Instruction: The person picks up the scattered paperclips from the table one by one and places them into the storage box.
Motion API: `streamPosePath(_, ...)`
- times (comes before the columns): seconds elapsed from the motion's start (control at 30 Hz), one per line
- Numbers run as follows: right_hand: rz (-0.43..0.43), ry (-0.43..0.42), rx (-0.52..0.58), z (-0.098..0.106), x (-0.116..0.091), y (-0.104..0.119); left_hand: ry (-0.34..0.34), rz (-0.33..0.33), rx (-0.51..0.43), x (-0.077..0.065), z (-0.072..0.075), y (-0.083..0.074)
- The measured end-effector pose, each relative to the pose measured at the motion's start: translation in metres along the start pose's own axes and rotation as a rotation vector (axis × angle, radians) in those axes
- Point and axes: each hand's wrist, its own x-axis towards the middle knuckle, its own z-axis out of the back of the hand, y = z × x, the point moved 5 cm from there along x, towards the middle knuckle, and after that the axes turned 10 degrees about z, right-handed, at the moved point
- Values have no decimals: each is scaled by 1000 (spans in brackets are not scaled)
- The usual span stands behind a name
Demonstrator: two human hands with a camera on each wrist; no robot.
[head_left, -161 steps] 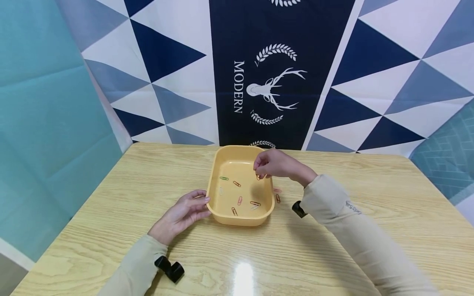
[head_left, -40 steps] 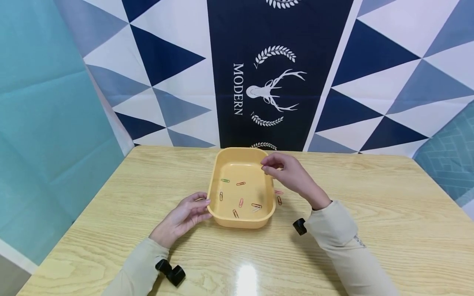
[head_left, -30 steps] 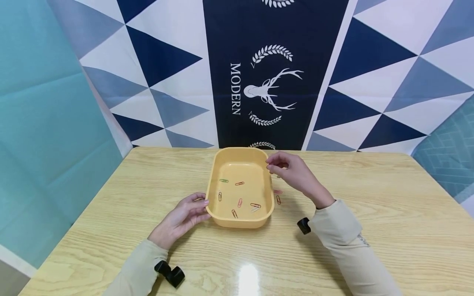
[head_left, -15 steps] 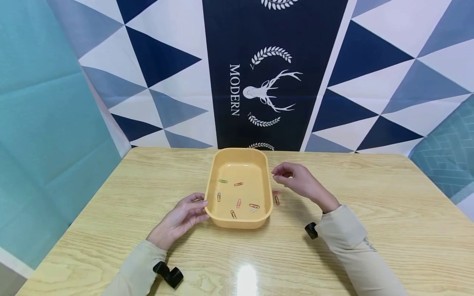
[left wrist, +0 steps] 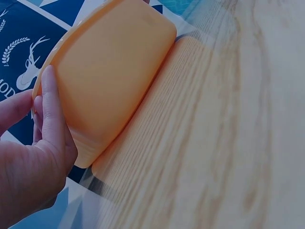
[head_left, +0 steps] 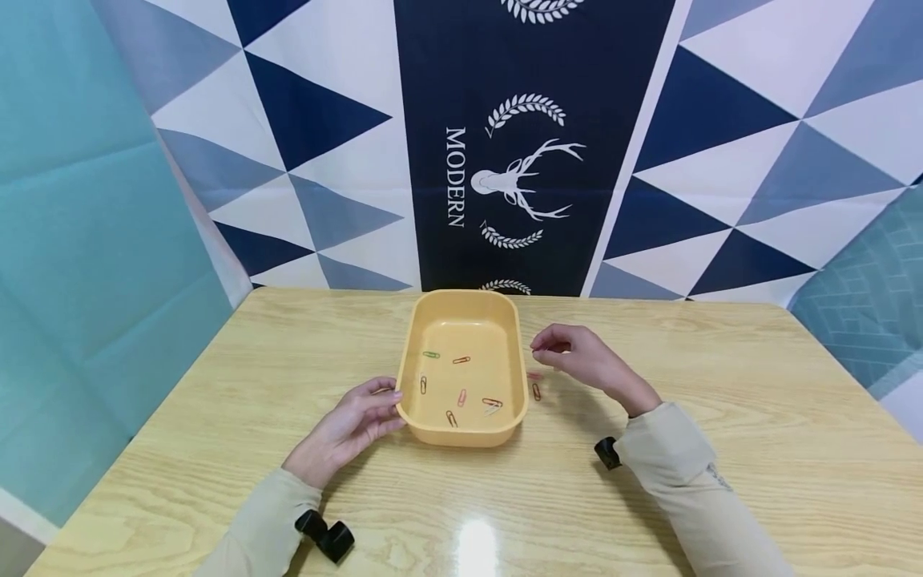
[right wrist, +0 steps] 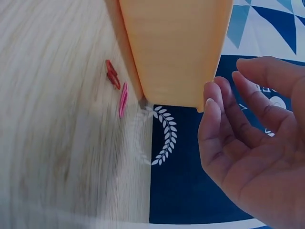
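Observation:
A yellow plastic tray (head_left: 521,401) stands on the wooden table with several paper clips lying inside, among them a green paper clip (head_left: 431,354) and a pink paper clip (head_left: 462,397). My left hand (head_left: 353,425) holds the tray's left rim, thumb at the edge and fingers against the outer wall (left wrist: 109,71). Just right of the tray, above the table, my right hand (head_left: 587,361) has loosely bent fingers, apart from the thumb, and nothing visible between them. Below it, beside the tray's right wall, lie a red paper clip (right wrist: 112,75) and a pink paper clip (right wrist: 123,100).
Wooden tabletop (head_left: 620,505) surrounds the tray. A patterned cloth (head_left: 346,144) hangs behind the table's back edge, close to the tray's far end. Teal cloth (head_left: 94,200) covers the left side.
At first my right hand pinched a paper clip over the tray; one more clip now lies at the tray's left inside. That hand has moved right and down, outside the tray. My left hand stays.

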Motion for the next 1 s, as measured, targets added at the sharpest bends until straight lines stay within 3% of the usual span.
streamPosePath(0.17,-16,14,-16,-4,5,-4,-5,0,-4,0,0,-2)
streamPosePath(0.63,-209,158,-75,-18,3,-29,0,-16,-14,3,2,0)
streamPosePath(1.0,-270,184,-154,-23,1,-34,14,-10,-12,3,2,-1)
